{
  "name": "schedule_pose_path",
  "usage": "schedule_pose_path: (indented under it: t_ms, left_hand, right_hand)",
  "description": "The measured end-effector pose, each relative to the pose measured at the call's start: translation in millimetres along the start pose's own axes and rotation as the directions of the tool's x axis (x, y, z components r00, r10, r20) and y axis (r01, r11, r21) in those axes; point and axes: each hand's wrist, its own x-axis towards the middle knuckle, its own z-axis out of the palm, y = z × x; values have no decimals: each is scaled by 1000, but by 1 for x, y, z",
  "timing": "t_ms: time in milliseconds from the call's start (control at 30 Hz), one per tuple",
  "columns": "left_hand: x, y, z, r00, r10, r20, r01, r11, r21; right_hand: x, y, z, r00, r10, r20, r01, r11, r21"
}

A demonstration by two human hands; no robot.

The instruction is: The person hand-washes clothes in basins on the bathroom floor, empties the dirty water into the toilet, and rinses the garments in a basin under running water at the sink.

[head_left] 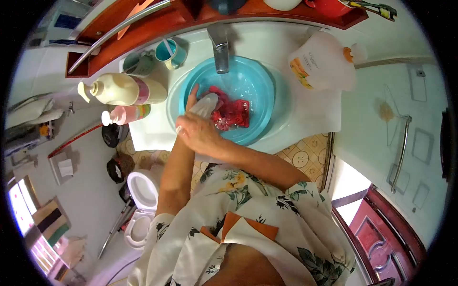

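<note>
Over the left side of the blue basin (pixel 266 112), my two hands overlap around a wet, whitish cloth (pixel 206 106). My right hand (pixel 199 136) is closed on it from above, and a small white end shows by its knuckles. My left hand (pixel 192 99) lies mostly hidden beneath; one of its fingers points up along the basin rim, and its grip seems closed on the same cloth. Bunched red cloth (pixel 234 113) lies wet in the bottom of the basin, just right of my hands.
A metal faucet (pixel 220 52) hangs over the basin's back. On the left of the sink counter (pixel 157 138) stand a cream pump bottle (pixel 121 89), a pink pump bottle (pixel 126 114) and a teal cup (pixel 171 55). A large white jug (pixel 319 62) stands at the right.
</note>
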Motion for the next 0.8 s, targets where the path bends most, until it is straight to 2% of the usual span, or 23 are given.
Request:
schedule_pose_path:
  t_ms: [33, 67, 100, 133, 167, 200, 233, 267, 300, 333, 367, 400, 433, 467, 533, 567, 600, 667, 733, 800]
  left_hand:
    - [2, -11, 1, 995, -90, -54, 73, 963, -259]
    - [4, -21, 3, 978, -177, -107, 103, 865, -490]
    - [15, -74, 3, 976, -131, 173, 216, 524, -824]
    - [16, -68, -2, 948, -45, 314, 311, 315, -897]
    - [18, -60, -6, 892, 45, 449, 444, 92, -891]
    - [19, -54, -10, 812, 132, 568, 581, -88, -809]
    - [12, -22, 0, 871, -24, 492, 488, -87, -868]
    - [7, 5, 10, 901, -180, 395, 389, -70, -919]
    - [7, 9, 11, 906, -254, 337, 334, -56, -941]
    - [8, 14, 12, 904, -326, 276, 281, -33, -959]
    - [9, 8, 10, 858, -408, 311, 355, 35, -934]
    - [11, 5, 10, 806, -488, 336, 432, 96, -897]
    - [7, 49, 0, 836, -402, 373, 461, 145, -876]
    - [11, 47, 1, 836, -402, 373, 460, 144, -876]
    - [27, 30, 6, 809, -552, 201, 386, 242, -890]
    - [32, 25, 5, 899, -435, 40, 194, 315, -929]
    - [32, 20, 2, 845, -534, -6, 219, 357, -908]
    - [32, 19, -4, 790, -613, 24, 270, 312, -911]
    - [33, 9, -7, 802, -593, 71, 310, 313, -898]
    - [37, 2, -7, 813, -570, 120, 351, 314, -882]
  right_hand:
    - [-3, -5, 0, 999, -30, 41, 29, 999, 32]
    - [-3, -5, -1, 999, -30, 40, 29, 999, 31]
    - [-4, -6, -1, 997, -74, 5, 74, 997, -14]
    - [-3, -5, -2, 992, -119, -29, 117, 991, -61]
    - [0, 2, -3, 992, -119, -31, 117, 991, -62]
    - [4, 16, -5, 972, -209, -107, 195, 973, -124]
    - [9, 32, -7, 938, -300, -173, 267, 945, -190]
    - [14, 49, -8, 936, -274, -223, 215, 943, -255]
    - [23, 64, -13, 927, -255, -275, 162, 934, -319]
    - [30, 73, -23, 960, -134, -245, 39, 933, -358]
    - [35, 83, -35, 975, -5, -221, -86, 913, -399]
    - [35, 110, -41, 994, 4, -110, -58, 872, -486]
    - [36, 116, -59, 953, 285, -106, -302, 843, -445]
    - [35, 126, -62, 953, 284, -106, -301, 843, -446]
    - [29, 151, -58, 880, 429, -203, -473, 763, -441]
    - [25, 161, -55, 883, 427, -196, -468, 764, -445]
    - [19, 171, -51, 870, 426, -247, -493, 742, -455]
    - [10, 175, -47, 856, 425, -293, -516, 721, -462]
    - [-1, 173, -42, 815, 503, -288, -570, 604, -556]
    - [2, 173, -40, 804, 515, -298, -587, 606, -537]
